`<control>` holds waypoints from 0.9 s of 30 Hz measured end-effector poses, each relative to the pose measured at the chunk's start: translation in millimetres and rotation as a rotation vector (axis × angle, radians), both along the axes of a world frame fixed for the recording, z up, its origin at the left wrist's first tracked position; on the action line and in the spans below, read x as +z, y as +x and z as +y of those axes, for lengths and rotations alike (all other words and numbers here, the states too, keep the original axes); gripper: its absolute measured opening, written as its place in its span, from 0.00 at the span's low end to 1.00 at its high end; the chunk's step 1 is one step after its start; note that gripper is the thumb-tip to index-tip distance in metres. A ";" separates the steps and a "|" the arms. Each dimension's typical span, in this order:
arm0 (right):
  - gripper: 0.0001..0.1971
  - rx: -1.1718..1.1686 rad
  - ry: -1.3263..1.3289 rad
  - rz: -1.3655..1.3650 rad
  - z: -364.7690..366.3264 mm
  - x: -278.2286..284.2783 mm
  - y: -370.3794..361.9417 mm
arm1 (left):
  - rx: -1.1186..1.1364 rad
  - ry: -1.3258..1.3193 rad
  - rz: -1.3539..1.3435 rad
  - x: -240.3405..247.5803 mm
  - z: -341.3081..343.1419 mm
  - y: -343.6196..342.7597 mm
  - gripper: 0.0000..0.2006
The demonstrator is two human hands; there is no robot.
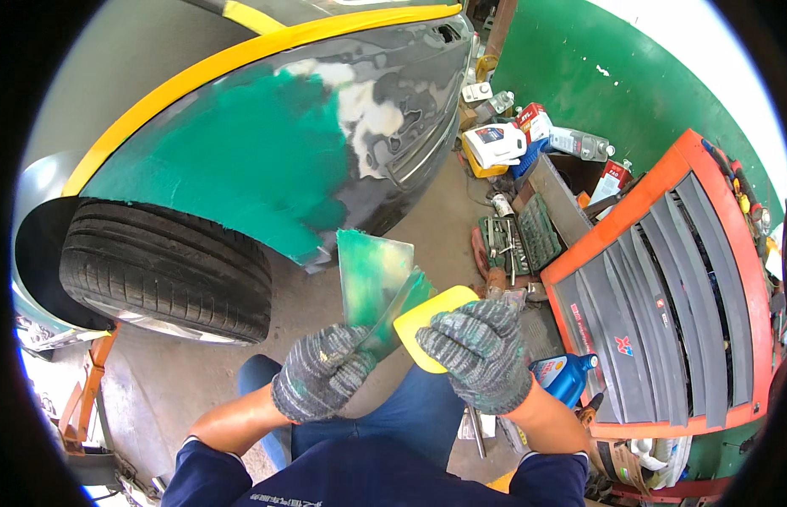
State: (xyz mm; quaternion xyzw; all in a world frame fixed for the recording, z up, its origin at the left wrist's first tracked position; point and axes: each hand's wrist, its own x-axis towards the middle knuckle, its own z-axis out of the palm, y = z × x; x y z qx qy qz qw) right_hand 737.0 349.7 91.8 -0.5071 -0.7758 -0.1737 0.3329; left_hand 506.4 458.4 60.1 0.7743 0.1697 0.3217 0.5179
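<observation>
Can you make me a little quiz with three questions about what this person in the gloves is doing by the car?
1. True or false: both hands wear knitted grey gloves.
2. Which hand holds the yellow spreader? A) left hand B) right hand C) neither
3. Fill in: the fresh filler on the car fender above the tyre is coloured ____.

Key
1. True: the left hand and the right hand are both gloved.
2. B: the right hand grips the yellow spreader, while the left hand holds a flat mixing board smeared with green.
3. Green.
</observation>
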 end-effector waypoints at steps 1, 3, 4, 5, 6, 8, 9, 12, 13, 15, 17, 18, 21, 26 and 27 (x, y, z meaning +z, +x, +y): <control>0.23 0.016 -0.041 0.011 -2.0 0.4 -5.2 | 0.019 0.158 0.029 4.2 3.1 -4.9 0.10; 0.18 0.098 -0.226 0.349 -5.4 -1.7 -9.6 | 0.082 -0.043 0.074 1.2 8.1 -23.4 0.08; 0.16 0.152 -0.340 0.686 -7.0 -5.7 -11.6 | 0.093 -0.051 0.062 6.3 11.2 -34.6 0.08; 0.15 0.215 -0.452 1.022 -6.0 -5.4 -14.8 | 0.116 -0.056 0.050 10.9 14.1 -49.0 0.07; 0.14 0.198 -0.482 1.290 -4.7 2.1 -19.6 | 0.177 -0.041 0.081 10.1 16.0 -69.5 0.07; 0.15 0.209 -0.482 1.483 3.3 7.6 -27.7 | 0.284 0.040 0.077 -1.6 20.9 -111.1 0.07; 0.15 0.266 -0.456 1.577 11.5 9.4 -34.9 | 0.345 0.107 0.051 -6.4 23.6 -126.3 0.07; 0.20 0.409 -0.433 1.738 34.1 12.2 -48.2 | 0.470 0.424 0.003 -13.0 40.9 -172.8 0.10; 0.22 0.370 -0.393 1.836 41.2 19.1 -52.6 | 0.529 0.579 0.012 -13.0 44.3 -186.6 0.11; 0.21 0.334 -0.378 2.049 42.8 55.8 -50.0 | 0.538 0.851 -0.032 -0.3 67.5 -187.6 0.13; 0.24 0.356 -0.360 1.731 69.7 65.1 -60.9 | 0.574 1.029 0.126 5.4 82.6 -224.5 0.14; 0.25 0.363 -0.301 1.599 79.9 69.0 -70.7 | 0.566 1.061 0.174 1.3 92.7 -241.6 0.16; 0.20 0.105 0.069 0.815 100.0 98.8 -115.4 | 0.545 1.115 0.282 17.9 108.6 -258.4 0.15; 0.18 0.161 0.364 -0.198 137.3 133.9 -157.1 | 0.450 1.149 0.127 25.6 140.4 -274.8 0.22; 0.21 0.145 0.440 -0.292 147.9 130.3 -165.0 | 0.439 1.149 0.131 26.4 146.7 -276.9 0.23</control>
